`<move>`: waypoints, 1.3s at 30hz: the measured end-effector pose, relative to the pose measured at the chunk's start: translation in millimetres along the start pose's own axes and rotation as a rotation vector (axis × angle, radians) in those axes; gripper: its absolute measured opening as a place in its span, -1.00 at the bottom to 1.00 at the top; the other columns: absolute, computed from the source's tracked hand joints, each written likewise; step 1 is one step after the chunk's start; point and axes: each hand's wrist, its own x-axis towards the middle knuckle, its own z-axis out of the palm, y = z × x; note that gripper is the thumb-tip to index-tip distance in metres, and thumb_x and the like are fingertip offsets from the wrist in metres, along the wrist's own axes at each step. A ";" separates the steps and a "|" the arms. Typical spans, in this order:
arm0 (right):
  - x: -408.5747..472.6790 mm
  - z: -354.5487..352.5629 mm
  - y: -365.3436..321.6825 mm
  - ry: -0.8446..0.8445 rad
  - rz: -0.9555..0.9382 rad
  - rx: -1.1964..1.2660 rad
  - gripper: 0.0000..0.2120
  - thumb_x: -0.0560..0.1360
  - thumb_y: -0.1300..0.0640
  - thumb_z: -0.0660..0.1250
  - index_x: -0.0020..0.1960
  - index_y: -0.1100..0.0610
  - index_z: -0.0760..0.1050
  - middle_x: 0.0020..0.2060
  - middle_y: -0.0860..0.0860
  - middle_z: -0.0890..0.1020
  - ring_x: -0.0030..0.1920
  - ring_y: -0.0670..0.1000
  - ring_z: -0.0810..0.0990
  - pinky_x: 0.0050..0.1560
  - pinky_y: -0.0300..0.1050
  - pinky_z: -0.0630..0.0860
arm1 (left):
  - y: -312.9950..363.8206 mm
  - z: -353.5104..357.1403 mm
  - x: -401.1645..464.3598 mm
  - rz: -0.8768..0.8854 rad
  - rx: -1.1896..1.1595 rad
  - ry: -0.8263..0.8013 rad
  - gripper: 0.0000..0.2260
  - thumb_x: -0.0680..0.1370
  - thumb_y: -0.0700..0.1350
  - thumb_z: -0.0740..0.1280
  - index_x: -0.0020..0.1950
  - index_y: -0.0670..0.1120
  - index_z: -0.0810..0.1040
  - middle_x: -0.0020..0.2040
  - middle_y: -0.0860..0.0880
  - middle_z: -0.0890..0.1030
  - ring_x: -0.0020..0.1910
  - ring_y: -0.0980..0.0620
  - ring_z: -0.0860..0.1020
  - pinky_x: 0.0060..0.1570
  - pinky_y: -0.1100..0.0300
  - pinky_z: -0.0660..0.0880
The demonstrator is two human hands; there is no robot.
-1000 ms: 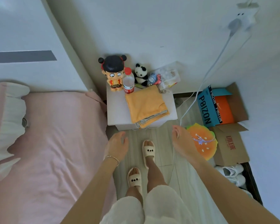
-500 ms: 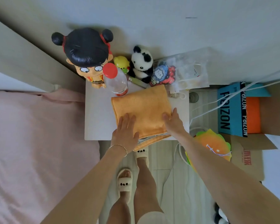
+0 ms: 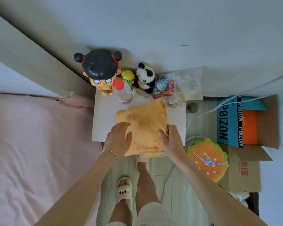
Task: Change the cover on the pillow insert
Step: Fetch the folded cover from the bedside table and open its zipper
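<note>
A folded orange pillow cover (image 3: 144, 121) lies on the white bedside table (image 3: 103, 121), with its near end hanging over the table's front edge. My left hand (image 3: 118, 138) rests on the cover's near left corner, thumb on top of the fabric. At the cover's right edge my right hand (image 3: 172, 139) grips it, thumb on top and fingers out of sight beneath. A second, paler folded layer shows under the cover's near edge. No pillow insert is in view.
At the table's back stand a big-headed doll (image 3: 101, 70), a red-capped bottle (image 3: 122, 92), a plush panda (image 3: 145, 77) and a plastic bag (image 3: 186, 85). The pink bed (image 3: 39, 144) is on the left. On the floor at right are a burger cushion (image 3: 207, 160), cardboard boxes (image 3: 245, 123) and a white cable.
Both hands came up from beside my legs onto the orange cover. Since half a second ago the cover has slid toward me, and my right hand has closed around its right edge.
</note>
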 end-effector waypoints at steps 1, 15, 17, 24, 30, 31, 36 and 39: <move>-12.7 -4.7 -7.5 0.002 -0.058 -0.020 -0.74 0.58 0.15 0.20 0.18 0.29 0.38 -0.05 0.03 0.36 -0.14 -0.06 0.39 -0.21 -0.34 0.23 | 2.6 -9.3 -11.7 0.015 -0.053 0.046 -0.65 0.59 -0.14 0.18 0.38 -0.13 0.35 0.37 -0.07 0.37 0.34 -0.07 0.34 0.30 0.08 0.28; -257.9 45.9 -108.0 -0.260 -0.726 -0.243 -0.61 0.56 -0.10 0.09 0.11 0.19 0.47 -0.18 -0.11 0.48 -0.20 -0.09 0.45 -0.16 -0.22 0.34 | -74.3 -83.2 -338.6 -0.094 -0.281 0.733 -0.65 0.55 -0.02 0.20 0.26 -0.15 0.48 0.16 -0.09 0.55 0.14 -0.06 0.51 0.10 0.23 0.35; -308.9 82.8 -116.1 -0.327 -0.826 -0.270 -0.60 0.56 -0.10 0.09 0.10 0.19 0.48 -0.17 -0.09 0.50 -0.21 -0.11 0.45 -0.18 -0.24 0.35 | -110.1 -67.5 -414.0 -0.164 -0.230 0.846 -0.58 0.49 0.04 0.14 0.19 -0.20 0.53 0.08 -0.13 0.60 0.05 -0.13 0.56 0.05 0.08 0.42; -480.8 205.0 -120.6 -0.738 -1.084 -0.332 -0.76 0.59 0.04 0.14 0.07 0.16 0.48 -0.15 -0.14 0.48 -0.17 -0.12 0.48 -0.11 -0.25 0.38 | -186.3 37.6 -675.8 -0.827 -0.189 1.147 -0.55 0.47 0.08 0.07 0.11 -0.16 0.57 0.04 -0.13 0.62 0.00 -0.21 0.58 -0.01 -0.06 0.45; -593.9 281.0 -107.7 -1.050 -1.339 -0.440 -0.88 0.59 0.11 0.15 -0.11 0.06 0.40 -0.29 -0.19 0.41 -0.27 -0.25 0.39 -0.26 -0.46 0.29 | -173.1 142.8 -804.4 -1.317 -0.322 1.406 -0.59 0.47 0.01 0.11 0.04 -0.23 0.59 -0.11 -0.20 0.63 -0.20 -0.24 0.61 -0.18 -0.07 0.52; -611.4 292.4 -105.4 -1.091 -1.379 -0.457 -0.87 0.59 0.13 0.15 -0.13 0.05 0.36 -0.31 -0.20 0.39 -0.30 -0.24 0.38 -0.28 -0.42 0.29 | -169.0 159.0 -817.6 -1.381 -0.355 1.422 -0.60 0.47 0.01 0.11 0.03 -0.23 0.59 -0.12 -0.19 0.63 -0.18 -0.24 0.61 -0.16 -0.08 0.52; -695.6 348.3 -85.5 -1.299 -1.508 -0.518 -0.75 0.60 0.07 0.14 -0.12 0.19 0.49 -0.32 -0.03 0.49 -0.30 0.00 0.45 -0.29 -0.18 0.30 | -150.2 221.9 -869.6 -1.656 -0.492 1.511 -0.61 0.46 0.01 0.13 0.00 -0.22 0.60 -0.09 -0.15 0.64 -0.12 -0.17 0.62 -0.09 -0.09 0.54; -742.7 378.1 -74.9 -1.411 -1.547 -0.523 -0.74 0.60 0.06 0.12 -0.05 0.18 0.52 -0.29 -0.03 0.52 -0.28 0.02 0.48 -0.28 -0.15 0.32 | -152.6 241.0 -899.4 -1.782 -0.540 1.544 -0.61 0.46 0.04 0.11 -0.01 -0.19 0.61 -0.08 -0.14 0.64 -0.10 -0.16 0.62 -0.06 -0.08 0.53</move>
